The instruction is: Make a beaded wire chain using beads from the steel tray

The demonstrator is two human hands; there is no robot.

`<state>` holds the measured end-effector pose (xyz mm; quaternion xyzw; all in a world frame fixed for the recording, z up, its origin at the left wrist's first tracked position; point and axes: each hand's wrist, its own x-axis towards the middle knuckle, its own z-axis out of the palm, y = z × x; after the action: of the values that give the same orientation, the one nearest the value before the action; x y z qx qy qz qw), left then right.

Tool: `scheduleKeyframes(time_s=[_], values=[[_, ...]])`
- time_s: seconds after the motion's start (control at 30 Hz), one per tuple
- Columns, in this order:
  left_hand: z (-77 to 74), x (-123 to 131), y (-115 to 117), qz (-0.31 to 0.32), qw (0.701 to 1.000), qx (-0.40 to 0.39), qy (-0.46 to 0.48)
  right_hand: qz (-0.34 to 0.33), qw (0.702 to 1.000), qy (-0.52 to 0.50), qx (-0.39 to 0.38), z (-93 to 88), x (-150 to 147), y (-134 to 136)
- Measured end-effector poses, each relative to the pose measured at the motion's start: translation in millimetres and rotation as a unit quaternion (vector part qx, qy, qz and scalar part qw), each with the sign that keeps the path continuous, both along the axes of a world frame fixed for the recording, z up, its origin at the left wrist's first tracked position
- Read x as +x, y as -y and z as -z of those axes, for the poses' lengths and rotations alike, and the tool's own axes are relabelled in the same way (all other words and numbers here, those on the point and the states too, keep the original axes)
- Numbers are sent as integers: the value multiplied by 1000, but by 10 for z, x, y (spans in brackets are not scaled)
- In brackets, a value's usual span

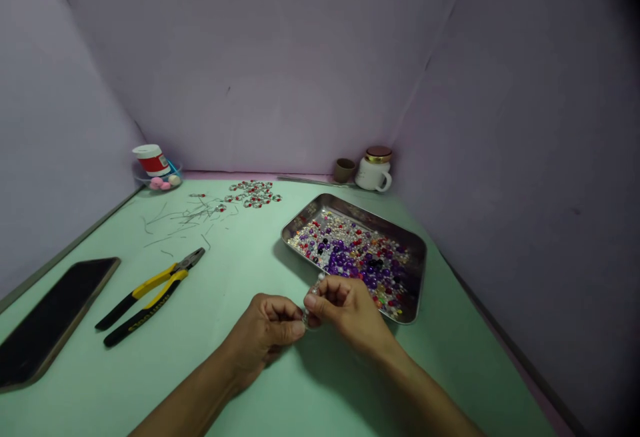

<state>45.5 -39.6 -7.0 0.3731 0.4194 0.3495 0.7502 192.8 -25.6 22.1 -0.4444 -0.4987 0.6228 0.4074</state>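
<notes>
Above the near side of the tabletop, my left hand (267,334) is closed, thumb pressed against the forefinger. My right hand (353,310) pinches close beside it, the fingertips of both almost meeting. Between them is a small strand of clear and white beads (320,279); most of it is hidden by the fingers, and whether wire runs through it I cannot tell. Just beyond my right hand stands a metal tray (373,210) of loose beads (345,257), mostly purple, clear, red and black. My right hand overlaps the tray's near edge in view.
Yellow-and-black pliers (150,296) and a dark phone (53,320) lie at left. Cut wires (193,216) and several beaded rings (254,192) are farther back. A bowl (165,182) with a white-red tub, a brown cup (344,170) and a lidded mug (374,172) stand by the wall.
</notes>
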Motion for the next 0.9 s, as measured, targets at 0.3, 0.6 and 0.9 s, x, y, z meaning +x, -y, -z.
scheduleKeyframes(time_s=[0.3, 0.6, 0.9], values=[[-134, 71, 28, -52, 974, 138, -172, 50, 997, 59, 13, 110, -89, 19], [-129, 17, -16, -55, 996, 37, -57, -7, 993, 115, 32, 42, -19, 85], [-103, 106, 12, -103, 995, 3, -3, 5, 988, 140, 66, 115, -59, 161]])
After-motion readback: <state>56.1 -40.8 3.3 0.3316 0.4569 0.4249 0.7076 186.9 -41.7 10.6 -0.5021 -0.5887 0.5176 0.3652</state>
